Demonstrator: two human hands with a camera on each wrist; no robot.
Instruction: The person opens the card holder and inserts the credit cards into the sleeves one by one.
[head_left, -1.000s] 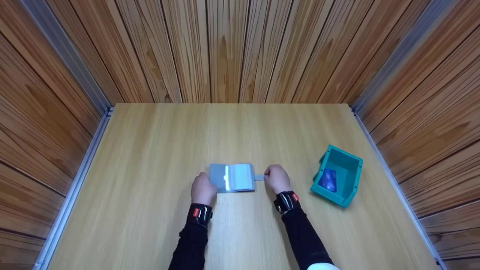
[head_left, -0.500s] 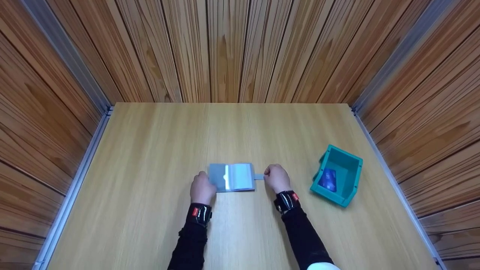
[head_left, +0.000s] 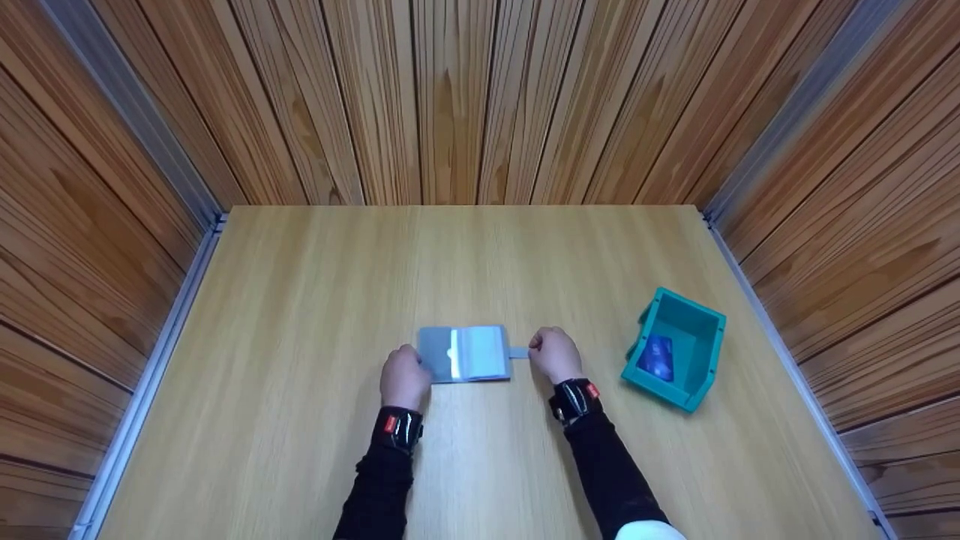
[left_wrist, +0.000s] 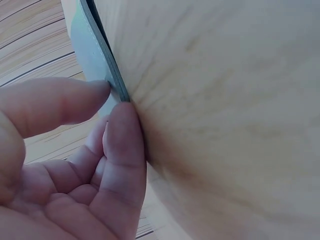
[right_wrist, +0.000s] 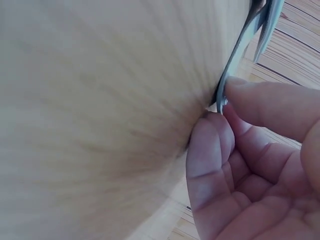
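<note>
A small blue-grey card holder (head_left: 480, 352) lies spread out on the table, with pale clear sleeves on its right half and a white strip down its middle. My left hand (head_left: 405, 377) holds its lower left edge. In the left wrist view the thumb and forefinger pinch the thin cover (left_wrist: 92, 47) at its corner. From the right side of the holder sticks out a narrow strap (head_left: 518, 352), and my right hand (head_left: 556, 355) pinches its end. The right wrist view shows the strap (right_wrist: 237, 57) running up from between thumb and forefinger.
To the right of my right hand stands a teal plastic bin (head_left: 705, 367), turned at an angle. Inside it lies a shiny dark blue item (head_left: 657, 358). Wood-panelled walls (head_left: 450, 105) close off the table (head_left: 300, 285) at the back and both sides.
</note>
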